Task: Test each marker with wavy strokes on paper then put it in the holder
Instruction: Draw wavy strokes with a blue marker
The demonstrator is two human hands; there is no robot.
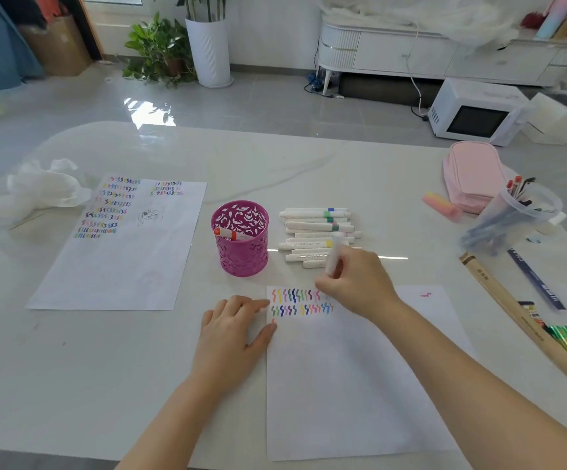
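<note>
- Pale marble-patterned table (139, 368) fills the head view, with a glossy tiled floor, potted plants and a microwave on the floor beyond it.
- The right hand (356, 286) pinches a white marker (333, 256) between curled fingers. The barrel tilts up and away from the grip, blurred, and its tip is hidden under the fingers, so its colour cannot be told.
- Directly under that grip lies the paper (343, 385). The grip sits at the right end of the top row of wavy strokes (295, 295); a second row runs just below, and one orange stroke starts a third.
- The left hand (231, 330) lies flat with straight fingers, left of the grip, pressing the paper's left edge.
- Just beyond the grip rests the pile of markers (316, 232), roughly ten white barrels. Up and to the left stands the pink holder (241, 252), where only one orange-capped marker (226, 234) shows.
- Judged from this, the task is early: one marker is filed, one is in hand over the paper, and the pile is waiting.
- Far left of the grip lies a second sheet (123, 266) crowded with strokes. To the right are a pink pencil case (472, 174) and a clear tub of pens (512, 222).
</note>
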